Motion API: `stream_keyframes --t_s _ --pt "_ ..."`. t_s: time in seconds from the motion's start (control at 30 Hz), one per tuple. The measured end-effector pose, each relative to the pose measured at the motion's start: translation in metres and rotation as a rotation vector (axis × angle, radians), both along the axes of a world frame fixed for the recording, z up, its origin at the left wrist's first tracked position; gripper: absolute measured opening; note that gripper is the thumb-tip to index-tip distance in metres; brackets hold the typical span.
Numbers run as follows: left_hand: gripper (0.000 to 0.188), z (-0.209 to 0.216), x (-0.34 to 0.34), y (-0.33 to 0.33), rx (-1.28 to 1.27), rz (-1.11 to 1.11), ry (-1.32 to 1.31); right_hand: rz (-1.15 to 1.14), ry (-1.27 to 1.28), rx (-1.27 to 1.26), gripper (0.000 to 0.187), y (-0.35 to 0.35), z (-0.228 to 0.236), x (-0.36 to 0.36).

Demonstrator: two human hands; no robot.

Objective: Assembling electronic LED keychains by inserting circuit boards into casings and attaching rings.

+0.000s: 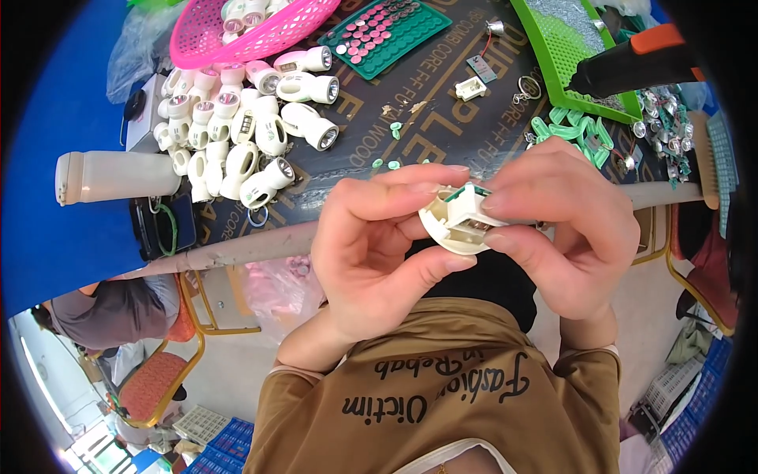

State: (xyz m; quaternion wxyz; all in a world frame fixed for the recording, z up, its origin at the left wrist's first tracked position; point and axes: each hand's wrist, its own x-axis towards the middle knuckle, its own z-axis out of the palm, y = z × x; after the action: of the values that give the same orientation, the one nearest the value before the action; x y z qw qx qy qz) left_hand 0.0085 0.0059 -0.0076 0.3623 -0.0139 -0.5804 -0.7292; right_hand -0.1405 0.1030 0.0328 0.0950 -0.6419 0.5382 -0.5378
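In front of me, over the table's near edge, my left hand (pixel 359 249) pinches a cream flashlight shell (pixel 444 237) between thumb and fingers. My right hand (pixel 564 225) grips a small white box-shaped insert (pixel 469 207) with a green strip along its top. The insert sits against the shell's open side; whether it is fully seated I cannot tell. Just beyond my hands, several tiny green pieces (pixel 394 165) lie on the table. Farther off rest another white insert (pixel 470 88) and a small circuit board (pixel 480 69) wired to a bulb cup (pixel 494 28).
Cream flashlights (pixel 269 182) crowd the table's left, by a pink basket (pixel 300 39) and white bottle (pixel 118 178). A green tray (pixel 422 39) holds pink discs. At right are a green basket (pixel 636 109), a black-and-orange tool (pixel 624 75), green loops (pixel 580 130) and bulb assemblies (pixel 671 134).
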Motion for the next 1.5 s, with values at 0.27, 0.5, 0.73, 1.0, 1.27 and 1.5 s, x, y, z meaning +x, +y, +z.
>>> stream_keyframes --t_s 0.27,0.5,0.73,1.0,1.27,1.5 --pt "0.044 0.001 0.000 0.001 0.006 0.015 0.028 -0.007 -0.086 0.010 0.021 0.002 -0.002 0.002" --pt "0.042 0.001 0.000 0.004 0.014 0.051 0.005 0.019 -0.083 0.005 0.022 0.001 -0.004 0.001" --pt "0.040 -0.001 -0.001 0.003 0.056 0.116 -0.018 0.095 0.011 0.113 0.037 0.001 0.000 -0.004" --pt "0.037 0.015 0.004 -0.011 -0.301 0.130 -0.377 -0.222 0.228 0.010 0.029 0.004 -0.016 0.009" --pt "0.029 0.006 0.002 -0.005 -0.626 0.432 -0.218 -0.216 0.340 -0.074 0.020 0.003 -0.019 0.011" --pt "0.057 0.020 0.006 0.000 0.274 -0.012 -0.286 -0.134 0.363 -0.074 0.016 0.011 -0.013 0.005"
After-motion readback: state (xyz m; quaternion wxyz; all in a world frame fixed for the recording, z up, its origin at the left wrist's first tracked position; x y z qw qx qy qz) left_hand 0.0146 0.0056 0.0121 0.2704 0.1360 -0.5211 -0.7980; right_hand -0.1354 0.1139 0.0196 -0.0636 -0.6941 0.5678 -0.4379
